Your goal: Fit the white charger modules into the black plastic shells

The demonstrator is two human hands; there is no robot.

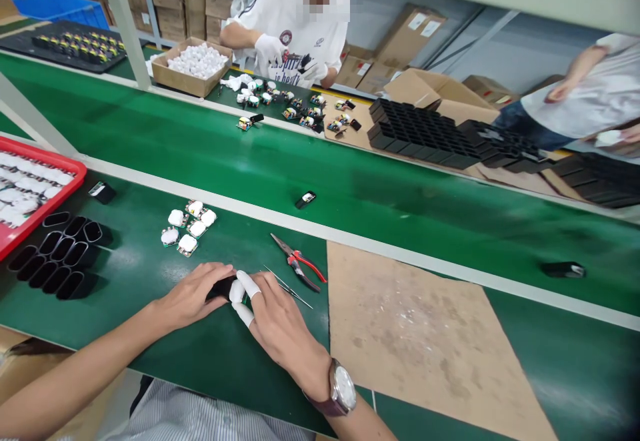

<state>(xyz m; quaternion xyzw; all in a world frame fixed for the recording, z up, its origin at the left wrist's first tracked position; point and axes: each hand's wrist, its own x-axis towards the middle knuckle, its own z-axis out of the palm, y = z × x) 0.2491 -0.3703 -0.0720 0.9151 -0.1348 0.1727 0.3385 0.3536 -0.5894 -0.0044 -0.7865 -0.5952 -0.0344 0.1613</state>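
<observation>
- Lying well to the left of the pliers (pixel 295 261), the red tray (pixel 53 202) by your surface's far edge holds rows of white-topped parts.
- Nearer the pliers, but still well left of them, a group of open black cases (pixel 63 247) stands on the green surface (pixel 135 234); a single filled case (pixel 103 192) lies just beyond.
- Left of the pliers and slightly farther from you, six white-topped boards (pixel 197 228) sit in a loose cluster.
- Below and left of the pliers, your left hand (pixel 200 294) has its fingers closed around a black case (pixel 221 287), its open end facing right.
- Between that hand and the pliers, your right hand (pixel 280 324) pinches a white-topped board (pixel 237 292) at the case's open end with two white-covered fingers; you cannot tell how far in it sits.
- Just below the pliers, tweezers (pixel 289 288) lie beside your right hand.
- Beyond the pliers, a black unit (pixel 306 199) lies on the green belt (pixel 225 161); farther across, a co-worker's gloved hand (pixel 270 51) is raised.
- Right of the pliers, a stained cardboard sheet (pixel 405 334) covers part of your surface.
- Far right of the pliers, another black unit (pixel 564 269) lies on the belt.
</observation>
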